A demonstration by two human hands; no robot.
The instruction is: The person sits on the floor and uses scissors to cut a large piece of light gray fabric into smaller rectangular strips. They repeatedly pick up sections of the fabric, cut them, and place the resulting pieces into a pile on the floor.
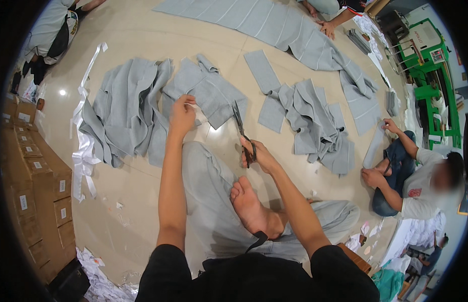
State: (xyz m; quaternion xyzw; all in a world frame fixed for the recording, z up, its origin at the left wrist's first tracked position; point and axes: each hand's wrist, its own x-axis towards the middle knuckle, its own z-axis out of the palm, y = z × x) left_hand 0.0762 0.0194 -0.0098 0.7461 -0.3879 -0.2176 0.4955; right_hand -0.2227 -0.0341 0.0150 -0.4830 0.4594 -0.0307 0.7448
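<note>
The person sits on the pale floor with legs folded, a bare foot turned sole up between the forearms. The left hand reaches forward with its fingers pinched shut on the near edge of a grey fabric piece, which lies spread on the floor just beyond the knees. The right hand is curled closed through the handles of a pair of dark scissors, whose blades point away toward the same fabric piece, the tips at its right near corner; whether the blades are parted cannot be told. To the left of this piece lies a rumpled heap of grey cut pieces, and beside that a long white strip trails across the floor. To the right sits another pile of grey pieces, and at the far side a long grey cloth with pale stripes stretches across the floor. Stacked cardboard boxes line the near left. At the right a seated co-worker holds a grey strip, with a green machine behind. Another person's hand rests on the far cloth.
</note>
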